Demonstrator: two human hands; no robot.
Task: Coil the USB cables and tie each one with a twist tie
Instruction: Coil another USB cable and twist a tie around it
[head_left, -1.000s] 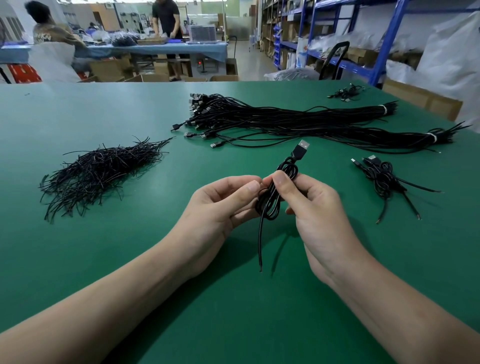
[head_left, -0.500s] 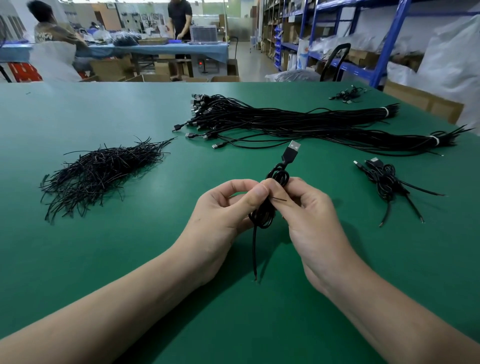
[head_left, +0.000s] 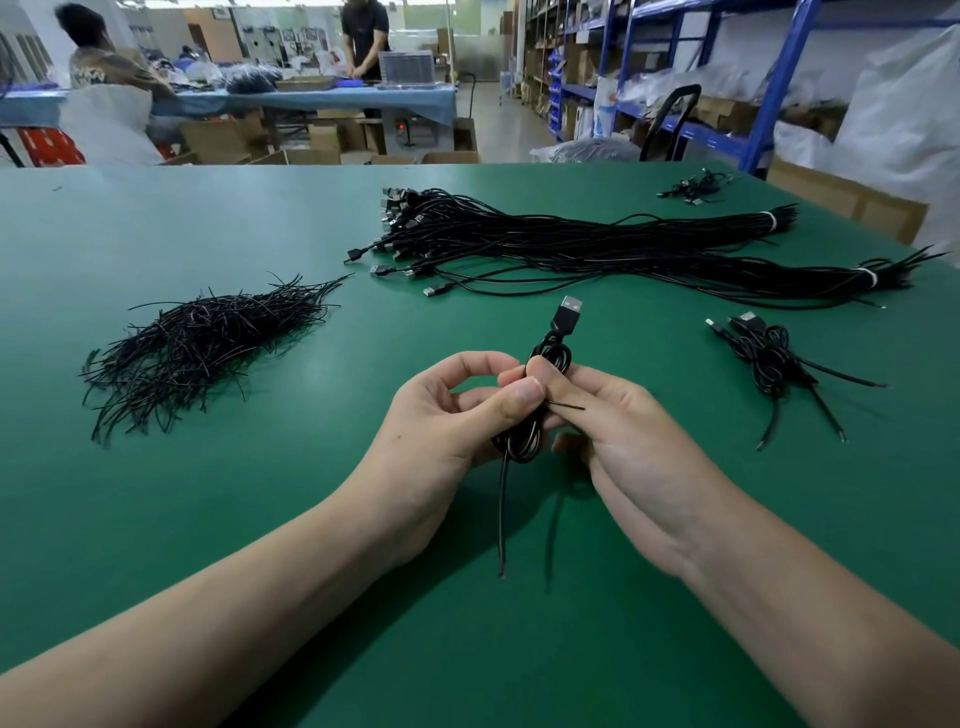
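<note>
Tying step: left hand (head_left: 441, 415) and right hand (head_left: 623, 436) both pinch the coiled cable (head_left: 523, 446) between them, twist tie (head_left: 569, 406) poking out beside the left thumb, and its ends probably need twisting next.

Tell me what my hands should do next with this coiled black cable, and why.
Probably twist the thin black twist tie closed around the coil's middle. The left hand and right hand both pinch the coiled black USB cable there. One end of the tie pokes out free toward the right, so the tie does not look finished yet.

No legible text, labels, brands or numbers anywhere.
</note>
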